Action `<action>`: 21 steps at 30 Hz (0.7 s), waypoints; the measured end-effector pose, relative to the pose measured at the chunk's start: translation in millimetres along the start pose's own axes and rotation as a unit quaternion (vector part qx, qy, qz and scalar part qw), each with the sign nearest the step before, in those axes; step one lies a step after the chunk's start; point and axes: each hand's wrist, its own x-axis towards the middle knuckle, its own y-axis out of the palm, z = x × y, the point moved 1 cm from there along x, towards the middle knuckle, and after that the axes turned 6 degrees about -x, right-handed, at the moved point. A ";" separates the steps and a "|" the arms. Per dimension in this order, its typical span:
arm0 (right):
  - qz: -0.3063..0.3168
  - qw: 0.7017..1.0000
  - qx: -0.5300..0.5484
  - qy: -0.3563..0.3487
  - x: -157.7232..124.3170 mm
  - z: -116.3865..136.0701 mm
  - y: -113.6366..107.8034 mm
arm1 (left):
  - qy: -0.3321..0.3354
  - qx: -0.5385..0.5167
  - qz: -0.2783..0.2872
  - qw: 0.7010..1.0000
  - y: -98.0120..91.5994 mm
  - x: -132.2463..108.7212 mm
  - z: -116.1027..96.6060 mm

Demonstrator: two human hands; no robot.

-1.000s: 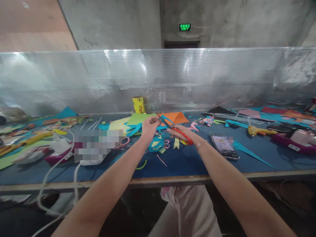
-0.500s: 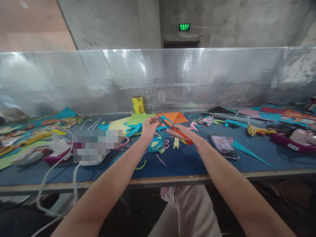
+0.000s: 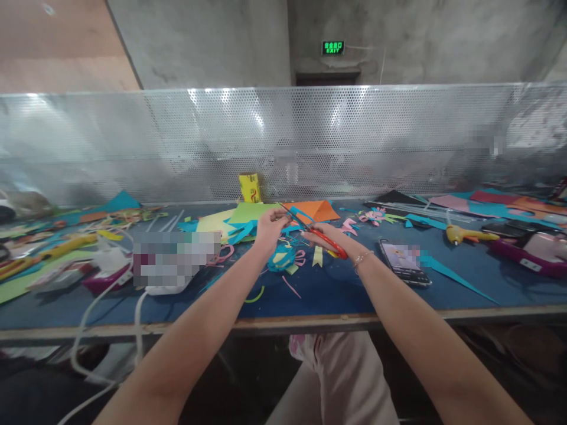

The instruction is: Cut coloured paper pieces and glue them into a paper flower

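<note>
Here, the scissors are up over the middle of the tabletop, between the near edge and the far edge. They have shiny red handles and thin, dark blades. The blades slant to the left, with the tip up toward the far edge. The blades are too small to tell how wide they are parted.

The right hand is wrapped on the red handles. A thin bracelet is on that wrist. The left hand is pinched on the blue strip, thumb and finger close together. The strip is bright blue, thin and flat, and it is right at the blades. Its end by the fingers is too tiny to see well.

Just on the near-edge side of the hands lies a blue craft. It is round and ruffly, with a pale yellow part in the middle. Pink loops sit beside it. Orange paper and green paper lie near the far edge. A yellow box stands up by that edge. A phone lies to the right of the right wrist, nearer the near edge.
</note>
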 end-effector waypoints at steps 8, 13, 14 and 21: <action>-0.002 1.000 0.013 -0.023 -6.5 8.1 -3.3 | -0.009 -0.020 0.004 1.000 0.5 -0.7 -0.2; -0.006 0.999 0.021 -0.030 -8.5 9.3 -3.5 | -0.009 -0.020 0.009 1.000 0.3 -0.3 1.1; -0.008 0.999 0.023 -0.027 -8.2 8.4 -3.1 | -0.011 -0.017 0.009 1.000 0.1 -0.1 1.5; -0.009 1.000 0.013 -0.024 -4.6 4.5 -1.4 | -0.017 -0.019 0.022 0.999 1.4 -3.0 -0.4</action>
